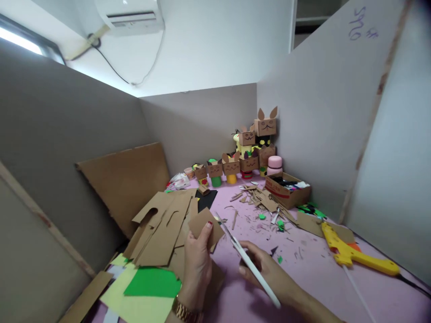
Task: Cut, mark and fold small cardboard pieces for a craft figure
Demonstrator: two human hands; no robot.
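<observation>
My left hand [197, 264] pinches a small brown cardboard piece [206, 227] and holds it upright over the pink table [310, 264]. My right hand [266, 269] is closed around a pair of white-handled scissors [247, 260]. The scissor blades point up and left toward the cardboard piece's right edge. A gold watch [185, 310] sits on my left wrist.
Cut cardboard sheets [161, 224] and green and yellow paper [148, 287] lie at the left. A yellow glue gun [353, 253] lies at the right. Cardboard scraps [262, 199], a small box [286, 188] and several cardboard animal figures [249, 152] fill the back corner. Partition walls enclose the desk.
</observation>
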